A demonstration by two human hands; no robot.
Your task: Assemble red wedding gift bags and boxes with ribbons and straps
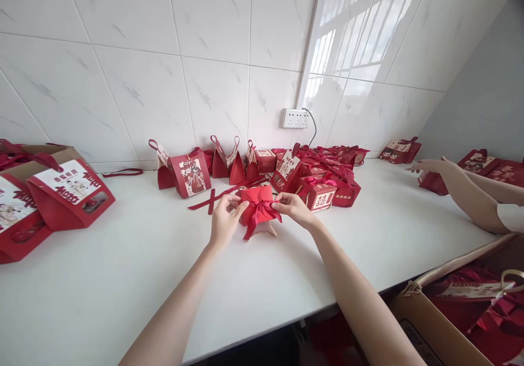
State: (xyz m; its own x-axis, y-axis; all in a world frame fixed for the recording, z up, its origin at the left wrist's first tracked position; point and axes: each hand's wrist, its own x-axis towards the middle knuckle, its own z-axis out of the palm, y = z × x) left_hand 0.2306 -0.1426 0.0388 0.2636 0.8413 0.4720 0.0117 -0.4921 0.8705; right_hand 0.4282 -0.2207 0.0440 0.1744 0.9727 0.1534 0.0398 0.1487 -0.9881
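Observation:
A small red gift box (250, 194) stands on the white table in front of me, tied with a dark red ribbon bow (262, 210) whose tails hang down its front. My left hand (227, 216) is closed in a pinch at the bow's left side, its fingertips against the box. On the other side, my right hand (293, 209) pinches the bow's right loop between thumb and fingers. Beneath the box, a twisted gold cord (270, 229) shows on the table. Just behind my left hand lie loose red ribbon strips (211, 201).
Red candy boxes (321, 198) are heaped behind my right hand. Upright bags (190, 176) line the wall, and larger ones (76, 194) stand at left. Another person's hand (429, 165) reaches in at right, above a filled carton (429, 314). A power strip (295, 118) is on the wall.

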